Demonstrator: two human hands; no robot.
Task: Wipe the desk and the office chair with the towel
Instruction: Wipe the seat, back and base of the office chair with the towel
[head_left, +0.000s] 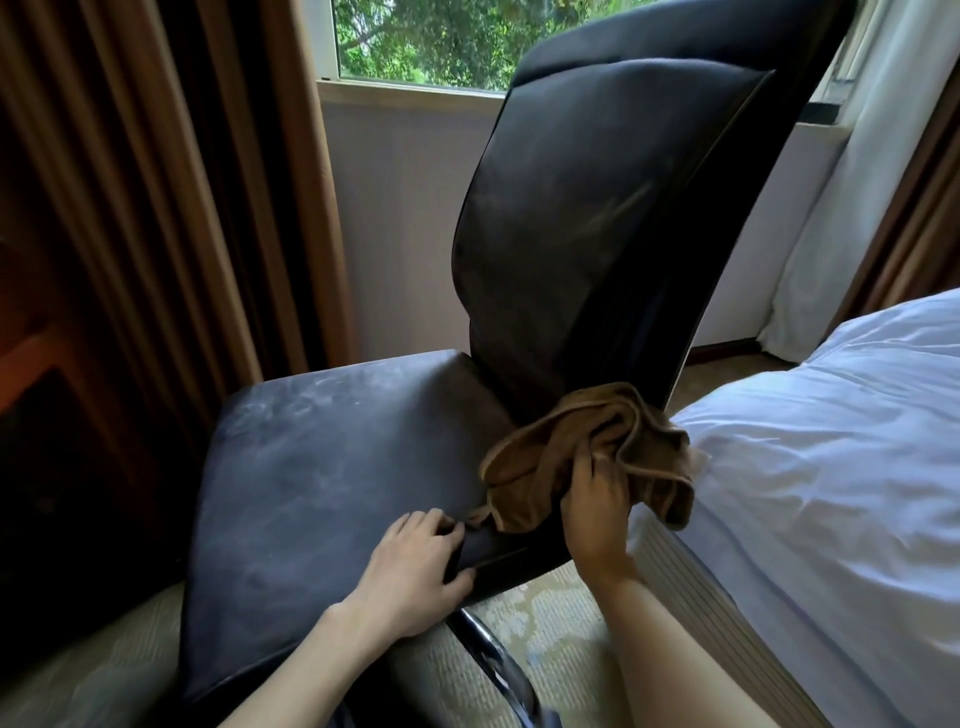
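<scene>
Window behind, bed beside the office chair; right grip around the towel, left grip around its seat edge.

The left hand lies on the near right corner of the office chair seat. Its fingers are bent over the top and the thumb is hooked down the edge, with the bare forearm reaching in from below. The right hand, just off the seat's right side, clutches the bunched towel in curled fingers, its forearm also bare.
</scene>
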